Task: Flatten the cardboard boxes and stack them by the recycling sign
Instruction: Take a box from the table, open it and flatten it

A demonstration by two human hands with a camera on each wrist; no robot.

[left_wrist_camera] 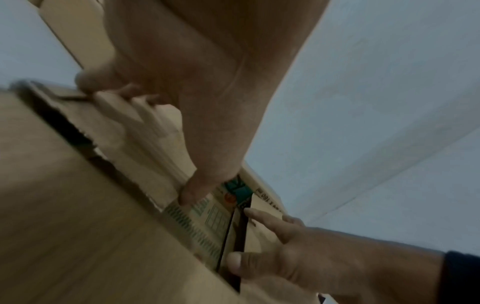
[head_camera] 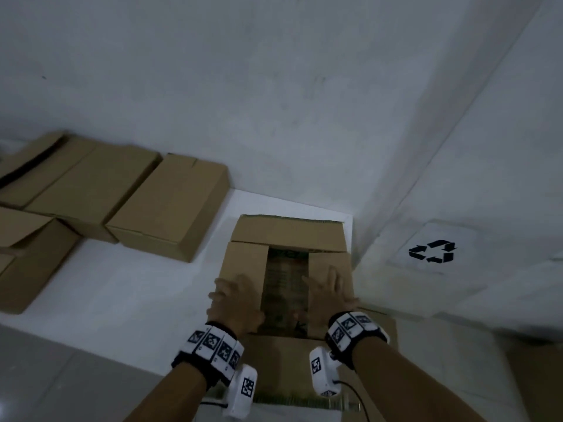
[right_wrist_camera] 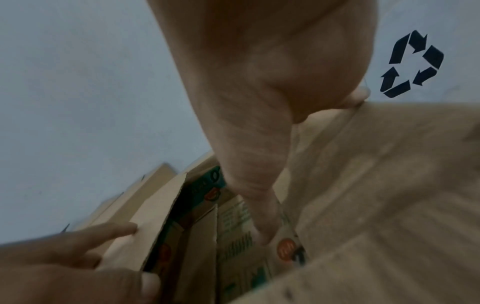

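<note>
Here, both hands press flat with spread fingers on a flattened cardboard box [head_camera: 288,236]: left hand [head_camera: 236,303] on one plain brown flap, right hand [head_camera: 333,292] on another. Printed panel between. The box lies beside the recycling sign [head_camera: 432,251]; perhaps four unflattened boxes [head_camera: 170,208] stand left.

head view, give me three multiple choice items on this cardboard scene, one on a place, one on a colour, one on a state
1. Where is the recycling sign?
A. on the wall right of the flattened box
B. on the floor at far left
C. on a box lid

2. What colour is the sign's symbol?
A. green
B. black
C. red

3. How do the hands lie on the flattened box?
A. curled into fists
B. lifted clear
C. flat, pressing its flaps

Key: 1 A, it hangs on the right-hand wall; 2 B, the arrows are black on white; 3 C, left hand and right hand lie spread on the flaps.
</note>
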